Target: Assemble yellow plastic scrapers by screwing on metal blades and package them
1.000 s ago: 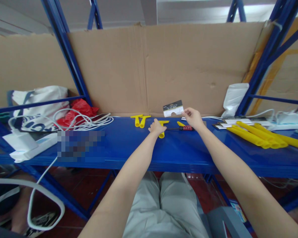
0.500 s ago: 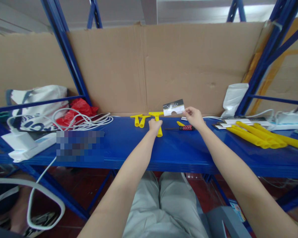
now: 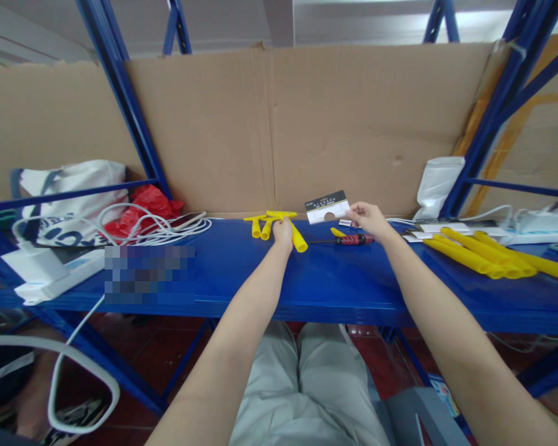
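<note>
My left hand [image 3: 283, 233] is closed around a yellow T-shaped piece with a hollow round handle [image 3: 299, 238], tilted, its open end facing me to the right. Just left of it, two more yellow T-shaped pieces [image 3: 256, 229] lie side by side on the blue shelf. My right hand [image 3: 368, 218] pinches the lower right corner of a black-and-white printed card [image 3: 328, 207] that has a half-round cutout or mark at its lower edge. Under the right hand lies a screwdriver with a red and black handle [image 3: 353, 239], beside a small yellow piece [image 3: 337, 232].
Several yellow tubes [image 3: 486, 254] lie at right over flat cards, near a white power strip [image 3: 534, 237]. A white pouch [image 3: 439, 186] leans by the blue post. At left are coiled white cables [image 3: 167, 230], a red plastic bag [image 3: 151, 204] and a cloth bag [image 3: 84, 176]. Cardboard [image 3: 353, 124] stands behind.
My left hand has moved slightly left with the yellow T-shaped piece, which now tilts and sits closer to the other two. The card in my right hand is a little lower, its face turned more toward me.
</note>
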A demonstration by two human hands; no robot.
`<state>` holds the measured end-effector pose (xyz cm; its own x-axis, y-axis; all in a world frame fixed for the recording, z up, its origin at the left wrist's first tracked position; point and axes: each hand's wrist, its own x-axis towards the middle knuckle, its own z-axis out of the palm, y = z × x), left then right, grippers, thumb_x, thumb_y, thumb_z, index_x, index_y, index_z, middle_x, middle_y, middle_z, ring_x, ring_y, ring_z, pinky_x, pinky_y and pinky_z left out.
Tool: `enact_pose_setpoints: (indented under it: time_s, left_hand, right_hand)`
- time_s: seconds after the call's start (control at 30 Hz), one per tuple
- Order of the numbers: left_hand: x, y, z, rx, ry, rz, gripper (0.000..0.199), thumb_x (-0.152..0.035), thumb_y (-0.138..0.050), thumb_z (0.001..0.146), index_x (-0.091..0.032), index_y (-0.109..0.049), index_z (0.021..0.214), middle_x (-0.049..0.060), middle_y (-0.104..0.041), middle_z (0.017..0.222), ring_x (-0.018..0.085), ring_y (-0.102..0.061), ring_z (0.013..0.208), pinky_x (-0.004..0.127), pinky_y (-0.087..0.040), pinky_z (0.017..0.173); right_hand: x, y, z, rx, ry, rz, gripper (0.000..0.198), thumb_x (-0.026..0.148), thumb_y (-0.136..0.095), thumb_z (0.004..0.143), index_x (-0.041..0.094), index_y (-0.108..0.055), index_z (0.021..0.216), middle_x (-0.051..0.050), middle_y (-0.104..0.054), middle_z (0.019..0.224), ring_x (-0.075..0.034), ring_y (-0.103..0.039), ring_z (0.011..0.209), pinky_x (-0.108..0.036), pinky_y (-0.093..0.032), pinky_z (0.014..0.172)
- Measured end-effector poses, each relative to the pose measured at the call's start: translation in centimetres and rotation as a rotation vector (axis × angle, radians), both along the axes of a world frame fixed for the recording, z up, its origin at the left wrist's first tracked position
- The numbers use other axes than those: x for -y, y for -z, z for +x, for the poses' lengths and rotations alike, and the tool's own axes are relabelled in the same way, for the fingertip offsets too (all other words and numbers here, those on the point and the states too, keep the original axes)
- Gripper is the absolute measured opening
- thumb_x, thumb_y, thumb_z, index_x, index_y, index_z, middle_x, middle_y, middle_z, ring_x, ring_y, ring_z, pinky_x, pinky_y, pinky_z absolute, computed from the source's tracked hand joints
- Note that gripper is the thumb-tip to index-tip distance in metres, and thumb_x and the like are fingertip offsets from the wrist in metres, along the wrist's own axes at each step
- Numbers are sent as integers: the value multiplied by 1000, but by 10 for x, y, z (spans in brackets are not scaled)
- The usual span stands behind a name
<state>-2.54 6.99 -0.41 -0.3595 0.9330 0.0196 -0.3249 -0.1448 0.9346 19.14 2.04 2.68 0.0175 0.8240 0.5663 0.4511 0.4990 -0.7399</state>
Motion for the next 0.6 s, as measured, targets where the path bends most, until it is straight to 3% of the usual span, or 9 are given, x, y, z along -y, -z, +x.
enact_pose_setpoints:
  time_s: [0.23, 0.6]
  left_hand:
    - [5, -9, -6, 244, -163, -56, 24, -17, -42, 92, -11, -59, 108, 5, -66, 79, 16, -68, 72, 26, -52, 64]
    - [-3, -5, -6, 324, -213, 5, 18, -14, -45, 92, -11, -59, 104, 10, -67, 93, 16, -69, 79, 24, -54, 69]
  right_hand:
    - [14, -7, 7, -12, -53, -103, 27, 41, -70, 73, 19, -56, 70, 4, -51, 48, -8, -45, 46, -22, -38, 48]
    - [18, -7, 2, -44, -210, -232, 29, 43, -72, 70, 19, -55, 72, 4, -52, 53, -8, -47, 50, -21, -36, 48]
